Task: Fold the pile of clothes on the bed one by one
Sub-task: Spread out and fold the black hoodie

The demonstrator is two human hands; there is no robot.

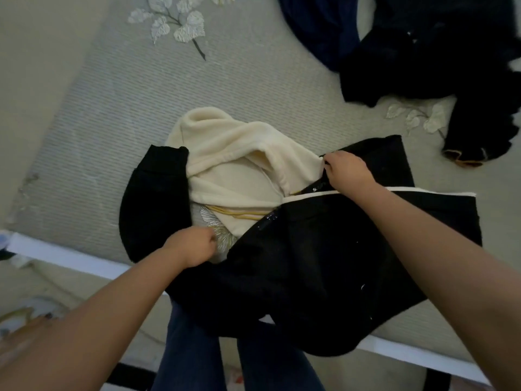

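A black jacket (324, 249) with a cream fleece lining (231, 165) lies at the near edge of the bed (112, 108), partly hanging over the edge. Its cream hood and lining are turned up in the middle, and a black sleeve (153, 204) curves on the left. My right hand (348, 172) pinches the jacket at the collar, where cream meets black. My left hand (194, 246) has its fingers curled around the jacket's front edge near a leaf print. A pile of dark clothes (423, 57) lies at the far right of the bed.
The bed cover is pale grey-green with white embroidered leaves (174, 21). The white bed rim (70, 256) runs along the near edge. My legs in blue trousers (191, 348) stand against it. Some blurred items lie on the floor at the lower left.
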